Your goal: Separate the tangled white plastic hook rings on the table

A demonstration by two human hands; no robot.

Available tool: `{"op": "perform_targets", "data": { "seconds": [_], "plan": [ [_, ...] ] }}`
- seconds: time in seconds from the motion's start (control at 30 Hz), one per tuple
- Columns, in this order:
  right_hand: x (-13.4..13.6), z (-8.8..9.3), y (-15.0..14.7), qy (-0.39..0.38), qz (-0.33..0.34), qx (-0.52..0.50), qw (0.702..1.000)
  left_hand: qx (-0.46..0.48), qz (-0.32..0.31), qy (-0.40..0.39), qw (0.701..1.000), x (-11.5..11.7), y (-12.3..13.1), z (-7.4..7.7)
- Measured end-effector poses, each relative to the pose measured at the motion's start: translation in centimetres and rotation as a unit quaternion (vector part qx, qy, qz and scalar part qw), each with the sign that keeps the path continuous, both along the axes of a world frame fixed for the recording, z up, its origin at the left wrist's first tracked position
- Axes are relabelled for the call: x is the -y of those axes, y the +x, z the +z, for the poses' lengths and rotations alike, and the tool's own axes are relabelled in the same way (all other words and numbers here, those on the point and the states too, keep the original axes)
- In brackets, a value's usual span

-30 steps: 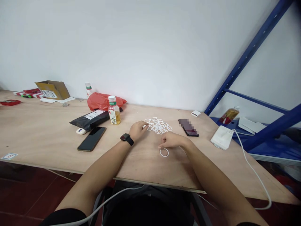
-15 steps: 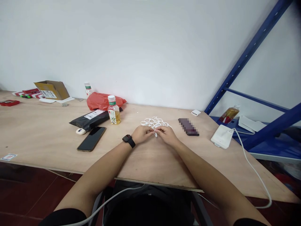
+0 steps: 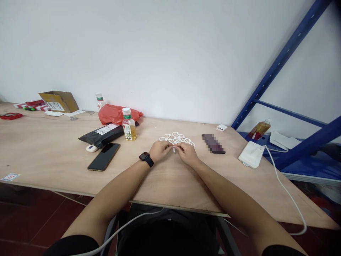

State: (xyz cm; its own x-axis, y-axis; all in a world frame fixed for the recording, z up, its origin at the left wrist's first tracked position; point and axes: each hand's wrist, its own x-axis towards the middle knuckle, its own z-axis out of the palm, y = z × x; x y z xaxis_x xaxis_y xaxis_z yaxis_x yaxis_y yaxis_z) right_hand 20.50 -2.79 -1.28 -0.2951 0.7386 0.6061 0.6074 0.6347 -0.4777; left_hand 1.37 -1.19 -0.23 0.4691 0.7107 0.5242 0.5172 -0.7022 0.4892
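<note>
On the wooden tabletop, starting at the left of the frame: an open cardboard box, then a red plastic bag with a black parcel just in front of it. Below the parcel, a dark-screened phone, laid flat, long axis running from lower left to upper right. Beside the parcel, a capped bottle of yellow drink, upright. Right of that, at the centre of the frame, left hand reaching in from the lower left, black watch on the wrist, fingers bent and tips pressed together in a pinch; slightly lower and further right than one second ago. At its fingertips, a small white piece, pinched from both sides; hanging short and narrow below the tips, long axis nearly upright in the frame, lower end towards the bottom edge. Narrower in view and a touch further left than half a second ago; cannot tell its full shape behind the fingers. Just beyond, a flat pile of white rings, overlapping. From the lower right, right hand, wrist straight, thumb and fingers closed on the same piece and meeting the left tips; higher and further left than one second ago, when near a lone ring on the wood. Further right, a second phone, its screen pixelated.
</note>
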Motion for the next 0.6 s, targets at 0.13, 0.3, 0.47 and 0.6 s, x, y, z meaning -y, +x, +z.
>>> {"op": "perform_targets", "data": {
  "seconds": [0.13, 0.3, 0.47, 0.6],
  "plan": [
    [0.06, -0.11, -0.53, 0.033, -0.022, 0.005, 0.999, -0.004, 0.035, 0.017, 0.999, 0.05, 0.2, -0.12],
    [0.0, -0.12, -0.76, 0.075, -0.03, -0.014, 0.997, 0.031, 0.044, 0.028, 0.998, -0.27, 0.35, -0.42],
    [0.02, -0.22, -0.66, 0.055, -0.027, -0.01, 0.998, 0.029, 0.037, 0.022, 0.999, -0.34, 0.19, -0.33],
    [0.02, -0.29, -0.63, 0.022, -0.029, -0.003, 0.999, 0.014, 0.027, 0.017, 0.999, -0.23, 0.07, -0.17]
  ]
}}
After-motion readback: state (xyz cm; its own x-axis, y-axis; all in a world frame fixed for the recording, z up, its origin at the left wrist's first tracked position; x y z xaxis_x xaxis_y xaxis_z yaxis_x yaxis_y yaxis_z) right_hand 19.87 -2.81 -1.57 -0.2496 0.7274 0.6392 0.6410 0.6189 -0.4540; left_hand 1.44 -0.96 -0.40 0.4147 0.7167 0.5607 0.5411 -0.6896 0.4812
